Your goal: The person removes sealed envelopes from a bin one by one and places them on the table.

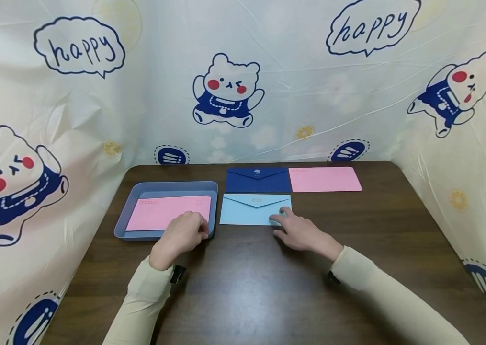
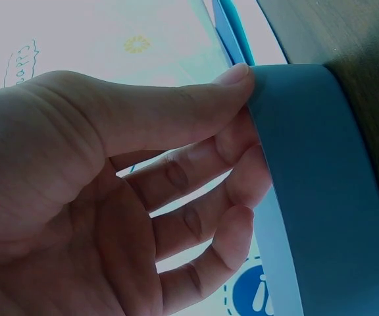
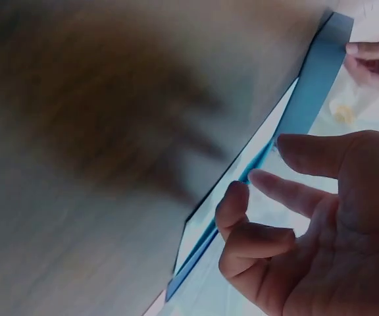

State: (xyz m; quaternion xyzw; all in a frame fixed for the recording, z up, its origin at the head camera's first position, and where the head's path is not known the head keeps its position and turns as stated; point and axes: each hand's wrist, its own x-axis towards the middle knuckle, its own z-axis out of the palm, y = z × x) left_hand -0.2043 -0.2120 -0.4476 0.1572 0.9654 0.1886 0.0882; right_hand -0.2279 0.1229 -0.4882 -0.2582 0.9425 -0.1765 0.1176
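Note:
My left hand (image 1: 184, 233) is at the front right corner of a blue-grey tray (image 1: 148, 235). In the left wrist view its thumb and fingers pinch the tray's rim (image 2: 321, 164). Inside the tray lie pink envelopes (image 1: 156, 214), one showing slightly from under the other. My right hand (image 1: 300, 231) is at the lower right corner of a light blue envelope (image 1: 244, 213), its fingers spread and loosely bent, fingertips right over the corner. That envelope lies flat with its pointed flap toward the back.
Behind the light blue envelope lies a navy envelope (image 1: 257, 185), with a pink envelope (image 1: 325, 179) beside it on the right. All lie on a dark brown wooden table (image 1: 243, 297). A printed cloth (image 1: 294, 86) with bears stands round the back and sides.

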